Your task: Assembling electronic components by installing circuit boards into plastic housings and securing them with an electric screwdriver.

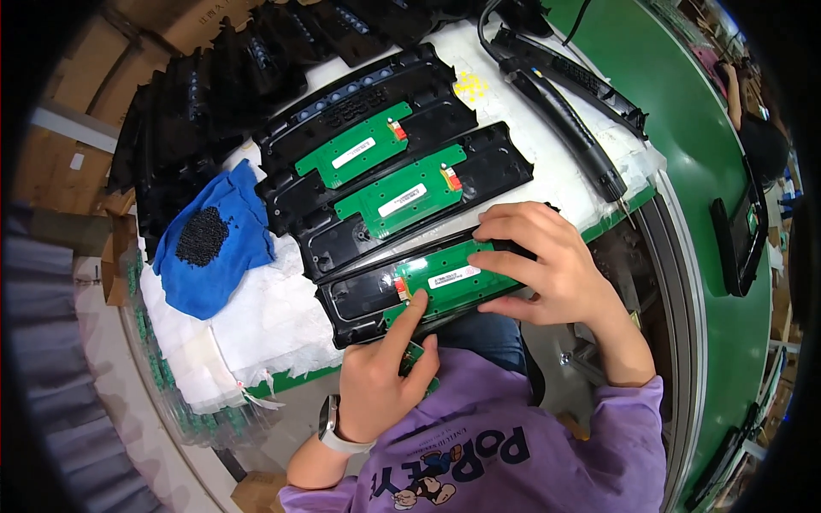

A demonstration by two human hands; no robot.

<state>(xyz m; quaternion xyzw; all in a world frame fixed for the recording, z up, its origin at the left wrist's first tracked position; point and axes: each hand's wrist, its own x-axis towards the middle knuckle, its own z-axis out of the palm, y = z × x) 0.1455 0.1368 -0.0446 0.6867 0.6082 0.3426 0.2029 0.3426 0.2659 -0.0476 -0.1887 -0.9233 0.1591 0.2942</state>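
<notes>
A green circuit board (440, 295) with a white label and a red connector lies in the nearest black plastic panel (346, 308). My right hand (547, 269) spans this board's right end, fingers on its far edge and thumb at its near edge. The index finger of my left hand (376, 372) is stretched onto the board beside the red connector. Between that hand's thumb and curled fingers shows part of another green board (410, 357), mostly hidden. Just beyond lie two more black panels, each bearing a green board (402, 192) (351, 156).
A blue cloth (192, 278) with a pile of small black screws (203, 237) lies at left. An electric screwdriver (569, 128) rests at right, its bit over the table's edge. Stacked black panels (192, 128) line the back. Small yellow bits (469, 85) lie beyond the panels.
</notes>
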